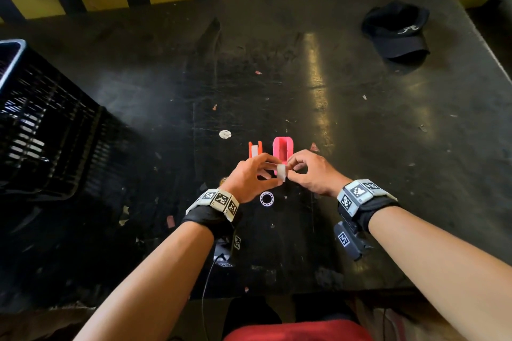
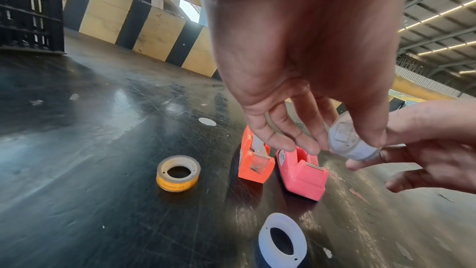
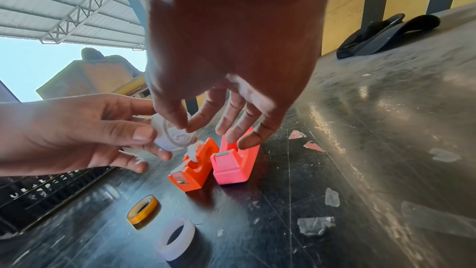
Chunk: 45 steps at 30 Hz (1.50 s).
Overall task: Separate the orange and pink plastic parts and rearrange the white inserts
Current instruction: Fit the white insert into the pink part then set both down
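Both hands hold one white insert (image 1: 281,172) just above the black table. My left hand (image 1: 273,176) pinches it between thumb and fingers from the left, and my right hand (image 1: 291,170) pinches its other end. The insert (image 2: 347,142) is a short round core with a moulded end face. Beyond the hands, the orange part (image 1: 255,150) and the pink part (image 1: 283,147) stand side by side, a little apart. The orange part (image 3: 195,168) has white material in its slot, while the pink part (image 3: 234,164) looks hollow. A white ring (image 1: 267,198) lies just in front of my hands.
A yellow tape roll (image 2: 179,172) lies left of the orange part. A small white disc (image 1: 225,134) lies farther back. A black slatted crate (image 1: 36,119) stands at the left, a black cap (image 1: 396,30) at the back right. Tape scraps litter the table (image 1: 360,133).
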{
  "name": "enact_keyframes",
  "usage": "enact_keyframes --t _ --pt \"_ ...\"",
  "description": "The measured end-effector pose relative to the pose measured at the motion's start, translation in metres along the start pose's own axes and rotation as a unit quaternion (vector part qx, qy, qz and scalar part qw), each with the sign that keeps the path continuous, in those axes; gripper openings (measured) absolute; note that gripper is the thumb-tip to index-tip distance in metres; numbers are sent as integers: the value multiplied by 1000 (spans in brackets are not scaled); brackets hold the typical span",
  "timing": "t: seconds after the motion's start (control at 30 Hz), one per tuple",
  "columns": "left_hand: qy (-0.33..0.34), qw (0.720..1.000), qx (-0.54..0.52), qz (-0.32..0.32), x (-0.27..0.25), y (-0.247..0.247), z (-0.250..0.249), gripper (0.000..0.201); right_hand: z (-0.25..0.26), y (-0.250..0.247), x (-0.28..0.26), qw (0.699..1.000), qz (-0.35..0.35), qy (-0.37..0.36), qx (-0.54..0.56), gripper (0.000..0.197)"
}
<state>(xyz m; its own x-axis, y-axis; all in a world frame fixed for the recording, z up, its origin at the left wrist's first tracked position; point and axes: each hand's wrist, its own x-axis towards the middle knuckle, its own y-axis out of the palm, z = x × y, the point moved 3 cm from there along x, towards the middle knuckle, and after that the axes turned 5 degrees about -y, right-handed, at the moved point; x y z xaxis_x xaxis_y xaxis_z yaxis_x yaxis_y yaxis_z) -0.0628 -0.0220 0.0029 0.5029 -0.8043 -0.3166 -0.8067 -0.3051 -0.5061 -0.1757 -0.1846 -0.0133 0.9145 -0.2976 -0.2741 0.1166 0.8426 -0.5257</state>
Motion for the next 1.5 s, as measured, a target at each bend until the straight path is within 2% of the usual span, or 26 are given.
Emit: enact_keyframes --t 0.1,0.17,0.23,0.33,0.37,0.43,0.5,0.67,0.87,0.97,1.07,1.27,1.5 --pt "1 1000 17 -6 0 -2 0 46 1 -2 0 1000 -22 2 -7 8" --pt "-1 999 34 -19 0 -6 1 44 2 -5 2 999 -46 0 -13 16" --pt "-3 998 45 -31 -1 -10 3 40 1 -8 8 998 -43 3 -47 40" --pt "3 998 53 -40 -3 -19 2 38 -2 -6 23 988 26 23 -149 101" --pt "7 997 57 -42 -3 -22 1 37 -4 -4 29 982 50 31 -179 115" --pt "11 997 61 -46 -4 -27 -1 36 -7 1 39 970 78 47 -226 131" --pt "8 997 65 -50 -3 -31 -3 36 -10 7 47 963 84 52 -249 137" --pt "12 995 74 -67 1 -38 -5 35 -12 8 55 970 31 35 -238 124" --pt "15 994 81 -75 16 -42 -12 37 0 4 43 988 29 -29 -147 115" --pt "34 992 100 -75 23 -43 -22 42 16 -4 35 988 33 -59 -139 112" --pt "44 988 119 -83 28 -42 -26 44 27 -10 28 988 31 -67 -135 112" --pt "12 981 174 -86 31 -43 -26 50 38 -15 19 990 11 -81 -114 112" --pt "30 985 129 -107 25 -46 -33 61 43 -18 19 990 9 -90 -103 95"
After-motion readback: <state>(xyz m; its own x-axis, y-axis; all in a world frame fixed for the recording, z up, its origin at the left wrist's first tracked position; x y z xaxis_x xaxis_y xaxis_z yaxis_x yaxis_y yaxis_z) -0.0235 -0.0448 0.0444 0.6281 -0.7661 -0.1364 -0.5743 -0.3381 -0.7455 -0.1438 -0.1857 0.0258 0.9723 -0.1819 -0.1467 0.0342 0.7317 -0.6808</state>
